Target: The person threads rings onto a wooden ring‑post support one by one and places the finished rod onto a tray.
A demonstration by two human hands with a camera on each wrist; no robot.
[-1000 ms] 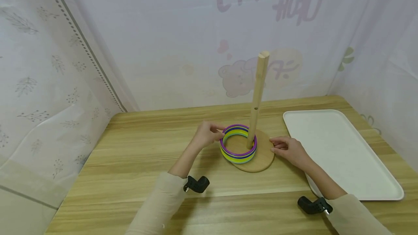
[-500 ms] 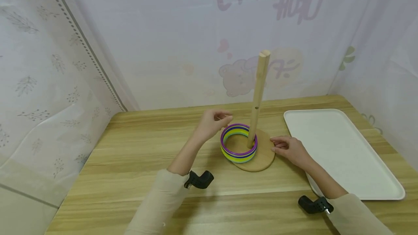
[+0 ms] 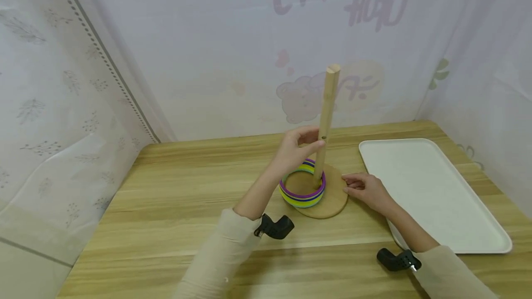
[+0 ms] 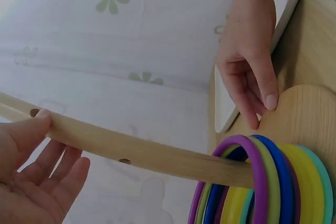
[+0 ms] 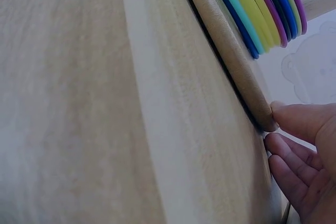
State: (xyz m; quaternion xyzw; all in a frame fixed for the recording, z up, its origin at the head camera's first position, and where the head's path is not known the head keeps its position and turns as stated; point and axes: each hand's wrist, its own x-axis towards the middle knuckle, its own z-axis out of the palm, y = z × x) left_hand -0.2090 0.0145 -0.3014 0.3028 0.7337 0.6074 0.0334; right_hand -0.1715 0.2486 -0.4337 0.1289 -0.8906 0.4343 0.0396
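A wooden post (image 3: 327,110) with small holes stands upright on a round wooden base (image 3: 332,204). At the post's middle is my left hand (image 3: 297,149), thumb in front and fingers passing behind it. In the left wrist view the thumb (image 4: 39,124) lies against the post beside a hole. A stack of coloured rings (image 3: 302,201), purple on top, sits round the post's foot and reaches past the base's left side. My right hand (image 3: 367,190) pinches the base's right edge; in the right wrist view its thumb (image 5: 299,119) is on the rim with the fingers below.
A white tray (image 3: 432,193) lies on the wooden table (image 3: 178,197) to the right, partly under the right forearm. Printed curtains (image 3: 208,59) hang behind and beside the table. Each wrist carries a black camera mount (image 3: 276,227).
My left hand has let go of the rings' left rim, risen, and moved right to the post. The right hand stays at the base's edge; the rings have not moved.
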